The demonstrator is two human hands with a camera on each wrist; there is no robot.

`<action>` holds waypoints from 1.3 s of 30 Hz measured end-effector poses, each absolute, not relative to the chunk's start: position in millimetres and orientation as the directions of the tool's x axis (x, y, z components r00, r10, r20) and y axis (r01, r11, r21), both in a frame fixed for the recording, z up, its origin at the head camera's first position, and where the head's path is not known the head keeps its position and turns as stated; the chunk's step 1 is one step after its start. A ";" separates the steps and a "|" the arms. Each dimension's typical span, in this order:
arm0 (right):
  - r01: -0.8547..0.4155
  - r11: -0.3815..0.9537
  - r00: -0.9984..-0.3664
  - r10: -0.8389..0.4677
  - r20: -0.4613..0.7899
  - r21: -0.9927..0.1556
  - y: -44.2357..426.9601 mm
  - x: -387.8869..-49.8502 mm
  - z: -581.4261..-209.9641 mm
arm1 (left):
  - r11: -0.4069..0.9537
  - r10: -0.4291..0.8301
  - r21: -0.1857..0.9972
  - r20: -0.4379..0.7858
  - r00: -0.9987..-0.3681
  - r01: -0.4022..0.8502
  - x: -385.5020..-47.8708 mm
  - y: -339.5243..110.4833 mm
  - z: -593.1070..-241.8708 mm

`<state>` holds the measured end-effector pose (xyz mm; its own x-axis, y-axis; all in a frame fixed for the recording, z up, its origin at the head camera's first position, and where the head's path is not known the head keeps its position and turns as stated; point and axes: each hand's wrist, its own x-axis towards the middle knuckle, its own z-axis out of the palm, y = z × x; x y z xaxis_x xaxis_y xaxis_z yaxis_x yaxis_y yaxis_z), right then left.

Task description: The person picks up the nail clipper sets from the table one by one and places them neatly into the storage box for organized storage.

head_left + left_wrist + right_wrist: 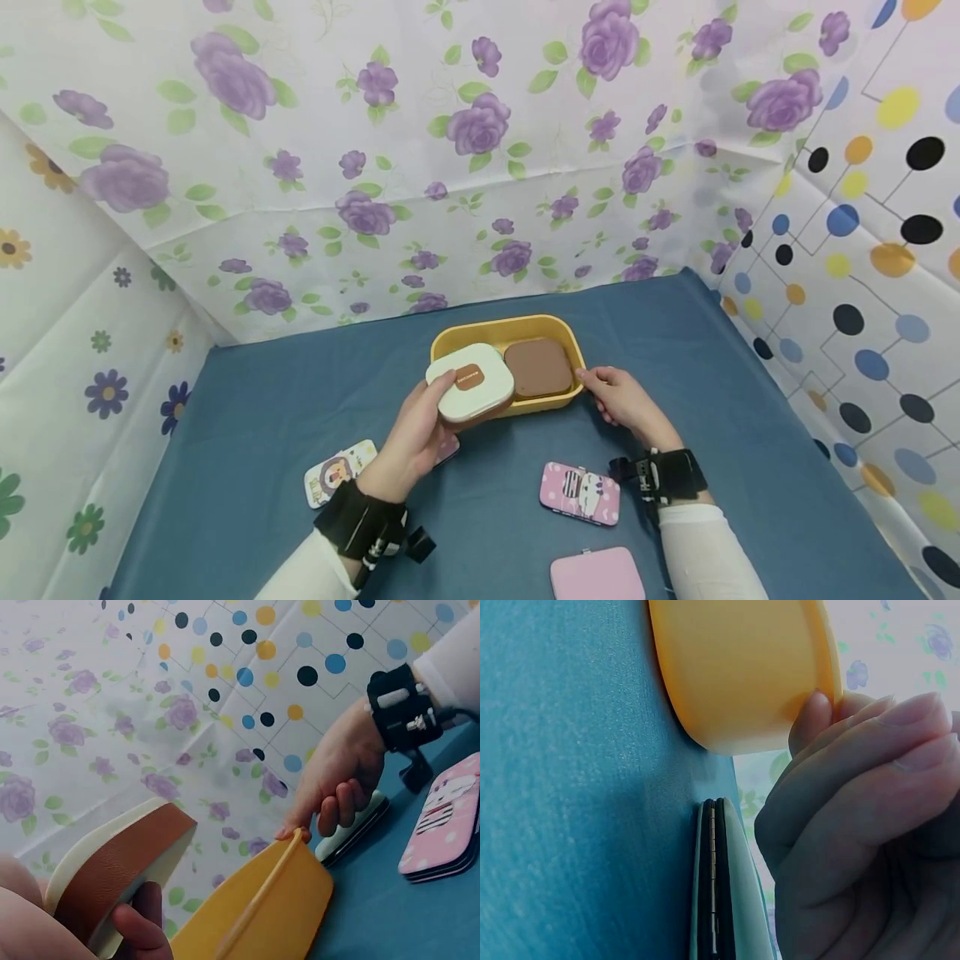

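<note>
My left hand grips a rounded case with a white top, a brown label and a brown side band, over the left part of a yellow basket. The left wrist view shows the case tilted, fingers curled under it. A brown rounded case lies in the basket's right part. With thumb and finger, my right hand pinches the basket's right rim. In the right wrist view the right hand holds the yellow wall, its other fingers curled.
Nearer the front lie a lion-print tin, a pink cat-print tin and a plain pink case. Part of another pink tin shows beside the left hand. A pale green hinged case stands near the right hand. Patterned cloth surrounds the blue table.
</note>
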<state>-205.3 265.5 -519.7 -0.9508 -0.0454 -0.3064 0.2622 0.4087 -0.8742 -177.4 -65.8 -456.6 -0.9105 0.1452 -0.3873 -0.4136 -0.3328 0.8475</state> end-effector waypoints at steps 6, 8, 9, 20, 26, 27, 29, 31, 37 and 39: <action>0.260 0.411 -0.951 -0.046 -0.304 -0.874 264.9 -205.1 -519.2 | -0.299 0.181 0.876 -0.337 -0.924 -0.378 -190.8 -54.7 -453.8; 0.262 0.410 -0.951 -0.047 -0.307 -0.874 265.0 -204.8 -519.1 | -0.261 0.178 0.889 -0.338 -0.924 -0.375 -194.6 -52.0 -452.1; 0.261 0.412 -0.950 -0.049 -0.307 -0.873 265.1 -204.7 -519.0 | -0.237 0.169 0.896 -0.343 -0.924 -0.376 -196.7 -50.9 -451.2; 0.270 0.421 -0.950 -0.032 -0.312 -0.866 264.8 -205.2 -518.8 | -0.168 0.175 0.920 -0.327 -0.929 -0.355 -220.0 -33.2 -451.1; 0.277 0.430 -0.949 -0.019 -0.315 -0.860 265.1 -204.6 -520.6 | -0.143 0.195 0.921 -0.333 -0.923 -0.363 -229.2 -20.9 -456.5; 0.276 0.430 -0.949 -0.021 -0.315 -0.860 265.0 -204.8 -521.2 | -0.136 0.198 0.921 -0.336 -0.921 -0.365 -230.1 -19.3 -457.7; 0.276 0.427 -0.949 -0.022 -0.315 -0.861 264.5 -205.0 -521.9 | -0.128 0.197 0.920 -0.342 -0.919 -0.370 -231.6 -16.5 -460.3; 0.272 0.425 -0.950 -0.026 -0.312 -0.864 263.8 -205.1 -522.0 | -0.116 0.193 0.919 -0.352 -0.916 -0.377 -232.7 -14.3 -462.0; 0.269 0.429 -0.950 -0.030 -0.311 -0.862 263.3 -205.8 -521.1 | -0.058 0.197 0.921 -0.367 -0.909 -0.384 -238.0 -8.7 -466.2; 0.270 0.431 -0.950 -0.027 -0.312 -0.861 264.2 -206.2 -520.7 | -0.050 0.211 0.923 -0.364 -0.907 -0.382 -241.1 -5.3 -467.4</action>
